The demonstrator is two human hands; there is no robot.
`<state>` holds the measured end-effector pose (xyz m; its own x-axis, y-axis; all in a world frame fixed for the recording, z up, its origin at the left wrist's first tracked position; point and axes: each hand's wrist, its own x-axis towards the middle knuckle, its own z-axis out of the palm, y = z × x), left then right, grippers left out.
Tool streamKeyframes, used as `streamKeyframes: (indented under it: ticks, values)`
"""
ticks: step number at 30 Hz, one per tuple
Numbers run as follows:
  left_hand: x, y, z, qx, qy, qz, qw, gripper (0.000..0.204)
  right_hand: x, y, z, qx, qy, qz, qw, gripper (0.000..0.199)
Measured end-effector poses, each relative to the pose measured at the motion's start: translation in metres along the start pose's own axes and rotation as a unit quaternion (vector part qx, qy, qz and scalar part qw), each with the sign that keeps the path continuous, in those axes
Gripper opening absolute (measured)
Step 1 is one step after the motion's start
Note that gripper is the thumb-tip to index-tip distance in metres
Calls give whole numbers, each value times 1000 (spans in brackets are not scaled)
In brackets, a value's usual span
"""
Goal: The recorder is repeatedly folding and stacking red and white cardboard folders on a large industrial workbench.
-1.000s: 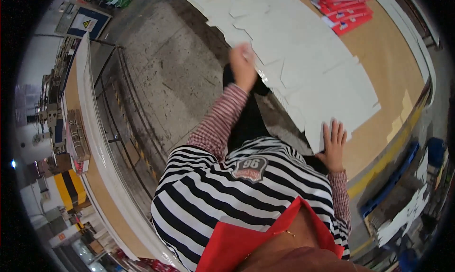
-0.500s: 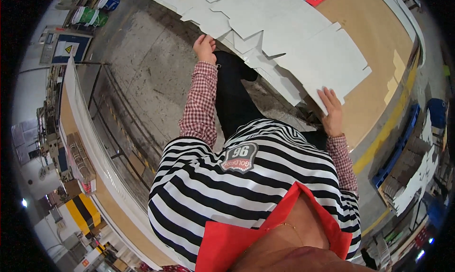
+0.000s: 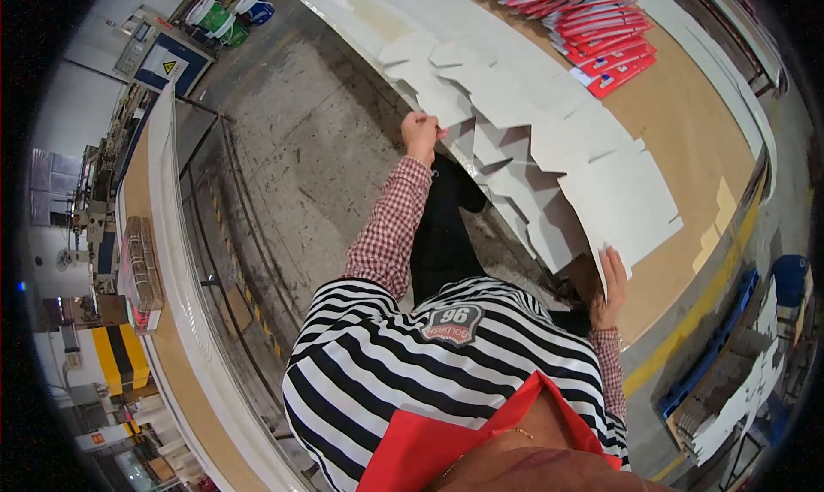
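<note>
A long white cardboard sheet (image 3: 635, 192) with jagged, notched edges and flaps lies along the near side of the table, over more white card (image 3: 549, 226). Its near right end is raised, with a dark gap below. My right hand (image 3: 609, 282) holds that end, fingers straight along the card and thumb hidden. Farther left, my left hand (image 3: 421, 137) is closed at the near edge of the white card, fingers curled and thumb tip against it. How much card sits between those fingers is partly hidden.
Red and white printed pieces (image 3: 601, 37) lie fanned on the brown tabletop (image 3: 678, 114). At the left stands another long table (image 3: 172, 380) carrying a brown bundle (image 3: 142, 269). A blue pallet (image 3: 712, 346) with stacked card is at the right. Buckets (image 3: 215, 20) stand far left.
The view has shifted, bringing more of the red pieces into sight. The card's right end stands higher, with a wider gap beneath. Both hands remain at the card's near edge.
</note>
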<state>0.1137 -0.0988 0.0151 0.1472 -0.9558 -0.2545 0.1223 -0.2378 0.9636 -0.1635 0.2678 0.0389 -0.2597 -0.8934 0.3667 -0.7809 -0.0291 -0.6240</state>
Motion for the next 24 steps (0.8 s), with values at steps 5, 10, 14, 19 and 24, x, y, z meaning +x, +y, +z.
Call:
streamKeyframes:
  ticks: [5,10,14,19,24]
  values:
    - [0,-21,2,26,-42,-21,999,22,-10,1,-19,-42,48,40,997,58]
    - [-36,-17,1,165,61,214,961,33,-33,21,-3,156,201,243,936,30]
    - [-89,25,45,111,-13,458,882,34,-41,19,-19,149,271,223,925,25]
    - [-179,47,108,201,-483,564,639,90,-80,0,-95,-175,34,69,982,40]
    - [-242,-41,147,326,-634,616,336,92,-148,21,-107,-204,21,180,962,45]
